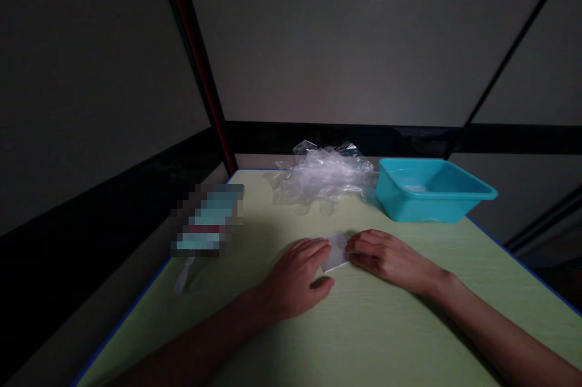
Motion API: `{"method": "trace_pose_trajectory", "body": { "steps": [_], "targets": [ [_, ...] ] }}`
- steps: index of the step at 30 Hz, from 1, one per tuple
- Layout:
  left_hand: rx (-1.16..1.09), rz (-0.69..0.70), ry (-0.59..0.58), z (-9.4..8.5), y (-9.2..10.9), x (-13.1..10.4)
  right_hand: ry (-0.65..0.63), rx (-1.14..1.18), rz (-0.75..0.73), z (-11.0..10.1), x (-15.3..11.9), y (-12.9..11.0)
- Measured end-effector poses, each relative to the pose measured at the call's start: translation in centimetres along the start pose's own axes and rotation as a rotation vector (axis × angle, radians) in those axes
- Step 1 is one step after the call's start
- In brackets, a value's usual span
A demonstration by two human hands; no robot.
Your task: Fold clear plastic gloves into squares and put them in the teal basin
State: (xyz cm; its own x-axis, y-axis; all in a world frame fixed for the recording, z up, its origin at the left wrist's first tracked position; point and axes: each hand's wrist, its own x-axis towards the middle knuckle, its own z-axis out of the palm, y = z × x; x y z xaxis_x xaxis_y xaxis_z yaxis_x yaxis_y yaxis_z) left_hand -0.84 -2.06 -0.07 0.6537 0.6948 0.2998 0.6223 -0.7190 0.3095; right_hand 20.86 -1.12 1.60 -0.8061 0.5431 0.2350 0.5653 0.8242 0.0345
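at a pale green, wood-grained table [291, 350], a person works with two bare hands on a small, whitish, see-through sheet [337, 252], apparently plastic, lying flat at the centre of the dial. the left hand [297, 278], at 8 o'clock, rests palm down, fingers together and laid over the sheet's near side, thumb standing apart; the right hand [379, 256], at 3 o'clock, curls its fingers onto the opposite side, though whether it pinches the film cannot be told. the handling looks to be under way: the one piece is spread out between the hands, neither hand has let go, and a crumpled heap of clear, shiny plastic film [327, 171] sits apart at 12 o'clock. at 2 o'clock, near the table's right edge, stands a turquoise, rectangular plastic tub [431, 208] with something pale inside, too dim to identify. a pixelated, pale-teal rectangular object [207, 220] lies at 10 o'clock by the left edge, a thin whitish strip [184, 275] below it at 9. green surface shows between hands and heap, and between the forearms toward 6 o'clock; dark grey panelled walls [345, 35] hem the left and far sides.
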Motion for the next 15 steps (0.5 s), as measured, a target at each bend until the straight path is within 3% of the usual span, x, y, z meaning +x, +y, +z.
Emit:
{"method": "trace_pose_trajectory", "body": {
  "steps": [7,15],
  "targets": [
    [0.012,0.0,-0.001,0.04,0.03,0.06,0.0,-0.098,-0.064,0.48,-0.02,0.2],
    [-0.027,-0.019,0.019,-0.03,0.0,0.14,0.029,0.145,-0.002,0.32,0.08,0.36]
  ]
}}
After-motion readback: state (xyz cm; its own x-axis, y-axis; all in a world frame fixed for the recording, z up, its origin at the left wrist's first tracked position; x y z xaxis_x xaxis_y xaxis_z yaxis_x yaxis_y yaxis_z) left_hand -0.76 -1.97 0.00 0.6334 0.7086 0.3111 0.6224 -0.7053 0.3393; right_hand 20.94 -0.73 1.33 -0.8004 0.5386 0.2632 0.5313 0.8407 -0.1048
